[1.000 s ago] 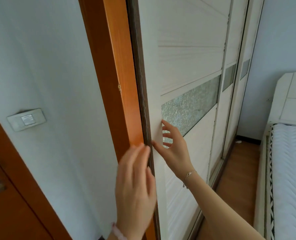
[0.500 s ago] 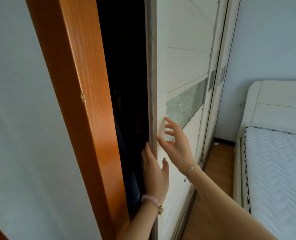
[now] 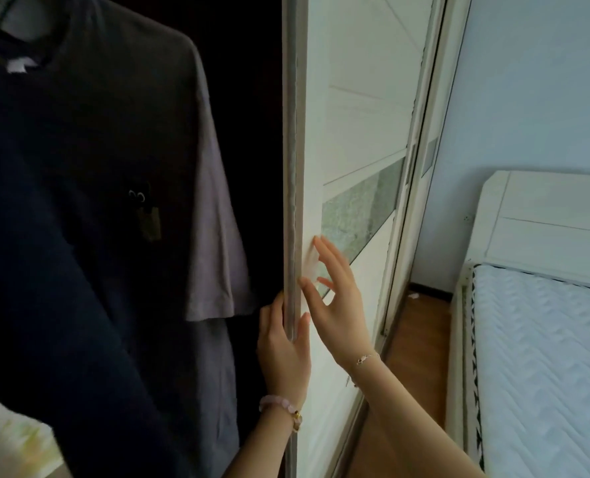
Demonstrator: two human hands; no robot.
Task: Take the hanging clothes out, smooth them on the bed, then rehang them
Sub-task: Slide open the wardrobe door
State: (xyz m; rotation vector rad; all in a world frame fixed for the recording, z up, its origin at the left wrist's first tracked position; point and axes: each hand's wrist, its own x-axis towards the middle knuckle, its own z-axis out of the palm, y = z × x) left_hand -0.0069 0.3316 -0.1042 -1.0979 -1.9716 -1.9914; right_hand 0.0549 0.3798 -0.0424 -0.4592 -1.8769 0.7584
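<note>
Head view. Left forearm ran near vertical from the bottom edge. Left hand (image 3: 283,353) was wrapped on the door (image 3: 355,150) edge, fingers tucked behind it and thumb on the front face, so gripping the door. Pink bead bracelet (image 3: 281,405) on that wrist.

Right forearm ran diagonal from lower right. Right hand (image 3: 335,305) had its palm toward the door face, fingers straight and splayed, tips on the white panel just above the left thumb, holding nothing. Thin chain (image 3: 366,358) on that wrist. Frosted glass strip (image 3: 359,212) sat just right of the right fingertips.

Clothes hung inside the dark wardrobe (image 3: 252,98), left of the left fingers, untouched. Grey tee (image 3: 190,167) was nearest, sleeve hem just beside the left fingertips but apart, with a small dark print on the chest. Navy top (image 3: 45,236) hung in front of it, further left, white neck label showing. Both draped in soft folds.

Bed (image 3: 542,357) was well right of both hands, with a white quilted mattress.
</note>
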